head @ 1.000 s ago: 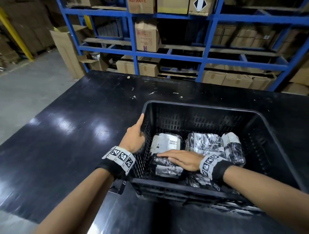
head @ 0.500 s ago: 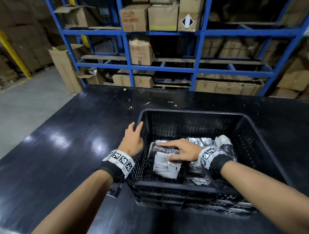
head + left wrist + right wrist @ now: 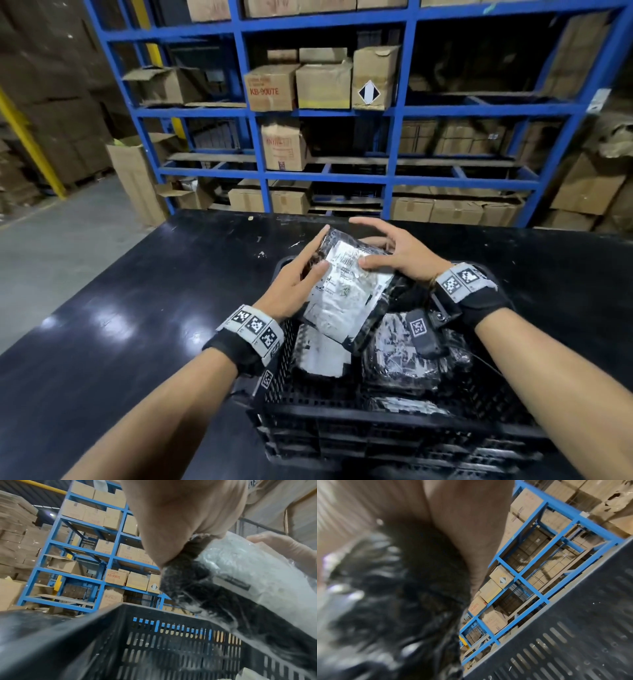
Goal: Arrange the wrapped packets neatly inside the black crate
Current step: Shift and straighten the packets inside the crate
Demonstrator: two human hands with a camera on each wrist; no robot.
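A black slotted crate [image 3: 394, 425] stands on the black table, near its front edge. Both hands hold one wrapped packet [image 3: 346, 291] with a white label above the crate, tilted. My left hand [image 3: 301, 274] grips its left edge, thumb on top. My right hand [image 3: 394, 253] holds its far right end, thumb pressed on the label. In the left wrist view the packet [image 3: 240, 581] hangs over the crate wall [image 3: 154, 649]. The right wrist view shows the packet [image 3: 393, 601] blurred against the palm. Other wrapped packets [image 3: 404, 359] lie in the crate below.
The black table [image 3: 144, 308] stretches to the left and beyond the crate. Blue shelving [image 3: 394, 171] with cardboard boxes stands behind it. An open carton [image 3: 137, 174] stands on the grey floor at the table's far left corner.
My left hand left the crate rim and took the packet's left edge. My right hand lifted the labelled packet out of the pile to above the crate. The camera view tilted upward.
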